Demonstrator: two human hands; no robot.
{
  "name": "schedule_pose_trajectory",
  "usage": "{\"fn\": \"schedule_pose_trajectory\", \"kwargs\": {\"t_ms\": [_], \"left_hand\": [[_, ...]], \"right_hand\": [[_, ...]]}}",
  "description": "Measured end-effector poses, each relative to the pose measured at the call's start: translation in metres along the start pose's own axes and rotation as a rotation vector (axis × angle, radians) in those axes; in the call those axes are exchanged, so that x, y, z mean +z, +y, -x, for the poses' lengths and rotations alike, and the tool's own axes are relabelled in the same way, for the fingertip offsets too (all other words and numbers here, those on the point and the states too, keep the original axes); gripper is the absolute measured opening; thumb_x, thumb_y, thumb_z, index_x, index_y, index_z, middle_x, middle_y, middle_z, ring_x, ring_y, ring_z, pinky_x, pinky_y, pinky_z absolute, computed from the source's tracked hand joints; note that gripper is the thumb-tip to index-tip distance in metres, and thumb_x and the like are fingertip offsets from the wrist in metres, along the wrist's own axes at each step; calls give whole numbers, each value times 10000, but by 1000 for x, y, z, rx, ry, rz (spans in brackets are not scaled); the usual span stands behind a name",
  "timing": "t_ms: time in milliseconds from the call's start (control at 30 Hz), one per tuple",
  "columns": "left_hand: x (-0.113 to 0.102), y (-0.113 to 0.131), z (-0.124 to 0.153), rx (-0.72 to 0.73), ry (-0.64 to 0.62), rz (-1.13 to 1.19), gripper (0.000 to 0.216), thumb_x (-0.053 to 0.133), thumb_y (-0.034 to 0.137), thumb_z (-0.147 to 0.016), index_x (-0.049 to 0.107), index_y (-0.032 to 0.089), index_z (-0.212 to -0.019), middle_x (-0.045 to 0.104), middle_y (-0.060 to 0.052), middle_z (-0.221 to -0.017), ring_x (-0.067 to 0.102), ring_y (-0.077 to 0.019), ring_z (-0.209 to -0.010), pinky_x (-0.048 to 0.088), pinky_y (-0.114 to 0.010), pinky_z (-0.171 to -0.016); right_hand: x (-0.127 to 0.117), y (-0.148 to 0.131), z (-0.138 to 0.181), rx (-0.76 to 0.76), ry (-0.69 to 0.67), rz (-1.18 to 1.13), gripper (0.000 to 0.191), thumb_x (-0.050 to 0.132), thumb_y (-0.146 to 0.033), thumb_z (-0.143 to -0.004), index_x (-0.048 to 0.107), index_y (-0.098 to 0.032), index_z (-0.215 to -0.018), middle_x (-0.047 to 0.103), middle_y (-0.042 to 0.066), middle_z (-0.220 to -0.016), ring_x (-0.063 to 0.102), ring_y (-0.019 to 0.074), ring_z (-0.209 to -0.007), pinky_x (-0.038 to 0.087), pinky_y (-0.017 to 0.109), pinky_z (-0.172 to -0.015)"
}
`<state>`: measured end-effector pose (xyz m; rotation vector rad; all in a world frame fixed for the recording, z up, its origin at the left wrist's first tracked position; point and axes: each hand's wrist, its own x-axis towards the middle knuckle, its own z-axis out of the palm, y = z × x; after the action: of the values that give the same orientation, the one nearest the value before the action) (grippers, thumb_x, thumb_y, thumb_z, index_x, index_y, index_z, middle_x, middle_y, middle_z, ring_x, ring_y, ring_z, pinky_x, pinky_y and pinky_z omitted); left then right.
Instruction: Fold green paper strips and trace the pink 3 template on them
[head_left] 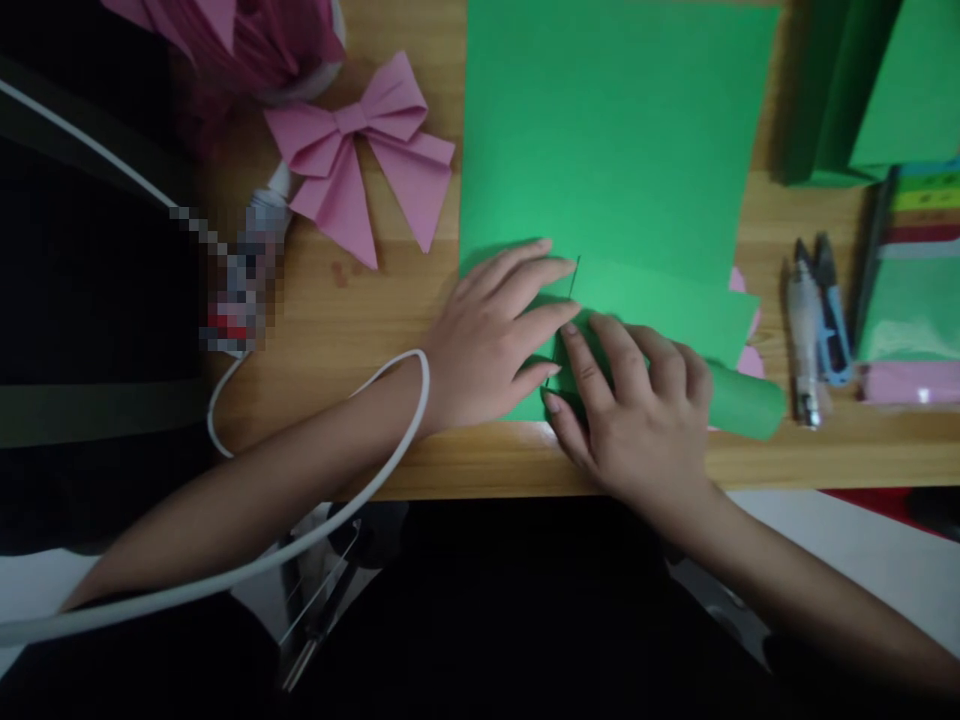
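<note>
My left hand lies flat on green paper near the table's front edge, fingers spread and holding nothing. Close to its fingertips runs a thin dark line; I cannot tell whether it is drawn or a wire. My right hand curves its fingers over a piece of green paper, whose right end curls into a roll. Thumb and index fingertip rest by the dark line. Beneath both hands spreads a large green sheet, with a smaller green piece on top.
A pink paper bow and a glue tube are at the left. To the right lie a pen, small blue-handled snips and packs of coloured paper. A white cable loops over my left wrist.
</note>
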<state>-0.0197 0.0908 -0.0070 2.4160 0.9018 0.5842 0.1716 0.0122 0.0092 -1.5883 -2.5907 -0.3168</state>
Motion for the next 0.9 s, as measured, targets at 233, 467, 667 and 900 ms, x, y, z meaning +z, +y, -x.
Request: {"fn": "schedule_pose_trajectory", "kwargs": {"t_ms": [233, 467, 667, 900], "left_hand": [[0, -1, 0, 22, 3, -33, 370, 661, 269, -870, 637, 168, -1225, 535, -157, -1439, 422, -349, -1409, 370, -582, -1150], [-3, 8, 0, 71, -20, -78, 291, 597, 218, -915, 671, 151, -1188, 560, -142, -1422, 447, -338, -1391, 397, -561, -1136], [-2, 12, 4, 159, 34, -240, 277, 605, 243, -926, 671, 110, -1159, 613, -166, -1360, 501, -361, -1325, 466, -541, -1082], [1, 14, 6, 116, 55, -256, 269, 544, 254, -957, 669, 149, -1171, 639, -146, -1338, 531, -350, -1305, 498, -548, -1047]], "right_hand": [[1, 7, 3, 3, -2, -129, 581, 442, -471, -983, 513, -101, -1426, 613, 187, -1366, 532, 310, -1213, 383, 451, -1018], [-5, 36, 15, -105, 13, -202, 614, 528, -456, -961, 509, -15, -1388, 634, 210, -1330, 542, 299, -1235, 404, 432, -1041], [-6, 34, 19, -61, 14, -173, 627, 484, -507, -975, 528, -28, -1376, 624, 199, -1364, 553, 299, -1252, 397, 437, -1050], [-2, 20, 16, -69, -23, -228, 704, 439, -538, -983, 429, -27, -1468, 538, 197, -1470, 497, 288, -1361, 347, 458, -1139]]}}
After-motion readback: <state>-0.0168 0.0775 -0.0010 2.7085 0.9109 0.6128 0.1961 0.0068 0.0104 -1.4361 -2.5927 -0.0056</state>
